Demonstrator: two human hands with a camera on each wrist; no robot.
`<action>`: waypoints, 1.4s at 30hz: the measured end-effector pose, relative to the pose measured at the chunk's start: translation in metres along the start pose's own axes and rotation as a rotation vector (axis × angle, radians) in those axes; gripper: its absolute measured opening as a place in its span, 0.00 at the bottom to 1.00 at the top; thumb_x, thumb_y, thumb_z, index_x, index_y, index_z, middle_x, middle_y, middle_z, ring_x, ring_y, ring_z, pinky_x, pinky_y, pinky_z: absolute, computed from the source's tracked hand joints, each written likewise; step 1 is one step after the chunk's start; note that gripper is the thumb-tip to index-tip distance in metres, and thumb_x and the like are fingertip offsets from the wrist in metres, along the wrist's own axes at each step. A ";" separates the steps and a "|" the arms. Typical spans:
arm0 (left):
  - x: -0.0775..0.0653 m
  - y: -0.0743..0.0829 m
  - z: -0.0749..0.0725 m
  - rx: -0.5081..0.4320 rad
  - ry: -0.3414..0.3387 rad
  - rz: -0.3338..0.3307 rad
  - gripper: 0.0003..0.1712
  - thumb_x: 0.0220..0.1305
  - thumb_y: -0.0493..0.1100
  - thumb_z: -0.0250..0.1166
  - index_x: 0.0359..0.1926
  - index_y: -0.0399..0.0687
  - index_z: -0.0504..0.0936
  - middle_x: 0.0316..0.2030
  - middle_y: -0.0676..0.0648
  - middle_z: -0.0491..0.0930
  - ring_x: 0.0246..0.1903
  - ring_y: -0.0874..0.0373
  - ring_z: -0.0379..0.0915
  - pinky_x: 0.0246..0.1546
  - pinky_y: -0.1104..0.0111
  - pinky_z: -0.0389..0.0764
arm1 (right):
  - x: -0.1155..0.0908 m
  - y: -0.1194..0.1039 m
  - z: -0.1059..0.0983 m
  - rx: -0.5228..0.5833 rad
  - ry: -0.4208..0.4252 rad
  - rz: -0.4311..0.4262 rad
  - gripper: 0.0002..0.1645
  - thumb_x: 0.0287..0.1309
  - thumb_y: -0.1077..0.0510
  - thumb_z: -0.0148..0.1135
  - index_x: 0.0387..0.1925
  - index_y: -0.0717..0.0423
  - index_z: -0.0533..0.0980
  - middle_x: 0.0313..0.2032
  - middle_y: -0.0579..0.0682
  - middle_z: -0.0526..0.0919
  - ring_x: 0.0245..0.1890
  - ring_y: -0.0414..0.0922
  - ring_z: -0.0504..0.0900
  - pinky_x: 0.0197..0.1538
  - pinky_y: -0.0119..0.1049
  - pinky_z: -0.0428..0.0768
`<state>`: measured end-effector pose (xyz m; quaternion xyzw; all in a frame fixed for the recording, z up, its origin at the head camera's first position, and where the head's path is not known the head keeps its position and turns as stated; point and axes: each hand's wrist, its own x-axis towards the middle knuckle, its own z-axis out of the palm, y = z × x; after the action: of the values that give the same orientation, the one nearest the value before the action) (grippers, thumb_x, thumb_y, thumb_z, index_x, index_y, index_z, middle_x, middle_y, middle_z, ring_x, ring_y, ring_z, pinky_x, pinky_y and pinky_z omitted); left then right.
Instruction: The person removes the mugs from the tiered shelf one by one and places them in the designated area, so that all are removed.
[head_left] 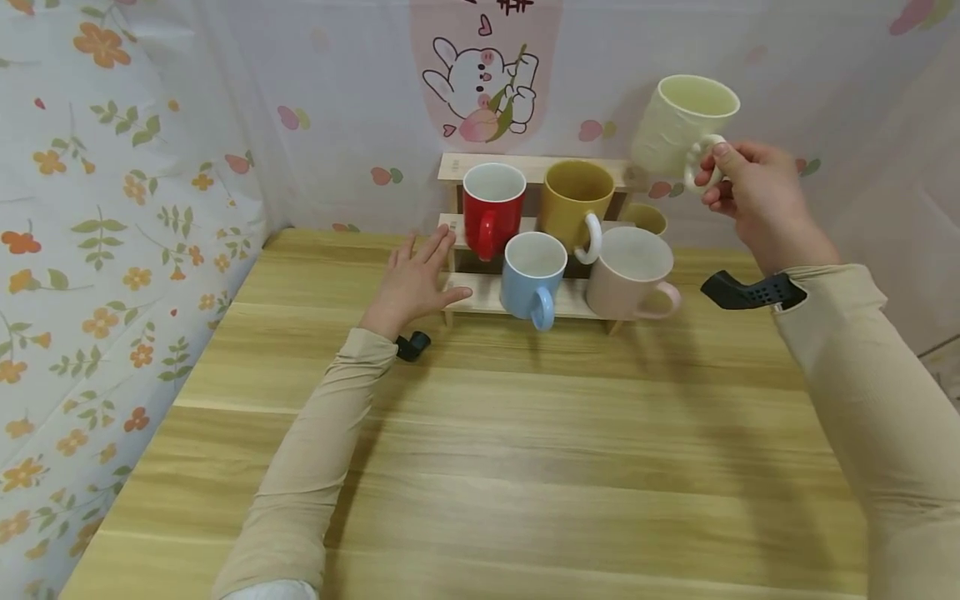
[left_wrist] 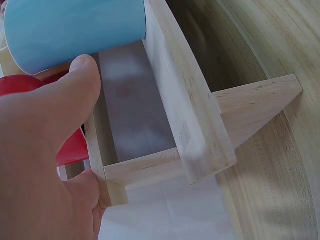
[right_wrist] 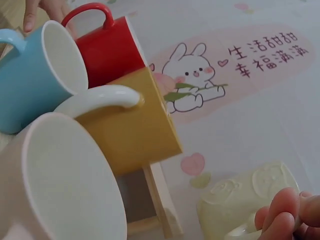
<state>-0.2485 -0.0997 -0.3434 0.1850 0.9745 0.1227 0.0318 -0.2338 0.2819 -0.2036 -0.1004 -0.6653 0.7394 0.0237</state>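
My right hand (head_left: 761, 187) pinches the handle of a pale yellow-green mug (head_left: 671, 125), holding it upright in the air beyond the right end of a three-tier wooden rack (head_left: 480, 287). At the rack's left end, my left hand (head_left: 412, 279) rests with fingers spread against the middle shelf; its thumb (left_wrist: 82, 90) extends toward the blue mug. A red mug (head_left: 491, 208) and a mustard mug (head_left: 573, 200) with white handle stand on the middle tier. On the lowest tier are the light blue mug (head_left: 532, 279) and a pale pink mug (head_left: 626, 271).
A mustard-coloured cup (head_left: 647, 218) shows partly behind the pink mug; what it stands on is hidden. The rack stands at the back of a wood-grain table (head_left: 525, 450), before a white printed cloth (head_left: 337, 108). Floral cloth (head_left: 97, 250) hangs at left.
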 end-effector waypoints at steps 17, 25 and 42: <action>0.001 -0.001 -0.001 0.016 -0.015 0.005 0.55 0.59 0.69 0.58 0.76 0.54 0.42 0.76 0.52 0.37 0.73 0.36 0.32 0.69 0.40 0.44 | -0.003 0.023 -0.048 0.032 0.075 0.031 0.12 0.58 0.52 0.61 0.35 0.58 0.79 0.25 0.48 0.80 0.17 0.41 0.76 0.24 0.27 0.77; 0.002 -0.002 -0.001 0.004 -0.009 0.007 0.54 0.59 0.68 0.58 0.76 0.55 0.42 0.76 0.52 0.37 0.73 0.36 0.30 0.69 0.40 0.42 | -0.001 0.041 -0.066 0.043 0.075 0.065 0.10 0.59 0.53 0.60 0.34 0.57 0.78 0.24 0.47 0.80 0.19 0.40 0.77 0.24 0.27 0.76; -0.001 -0.001 -0.002 0.023 -0.021 -0.002 0.55 0.59 0.70 0.57 0.76 0.56 0.40 0.76 0.54 0.35 0.73 0.35 0.30 0.69 0.39 0.43 | 0.011 0.094 -0.084 0.014 0.079 0.107 0.13 0.65 0.56 0.54 0.26 0.53 0.78 0.21 0.45 0.79 0.20 0.37 0.81 0.26 0.25 0.80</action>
<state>-0.2484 -0.1019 -0.3415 0.1856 0.9757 0.1095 0.0402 -0.2205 0.3551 -0.3062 -0.1648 -0.6523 0.7397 0.0113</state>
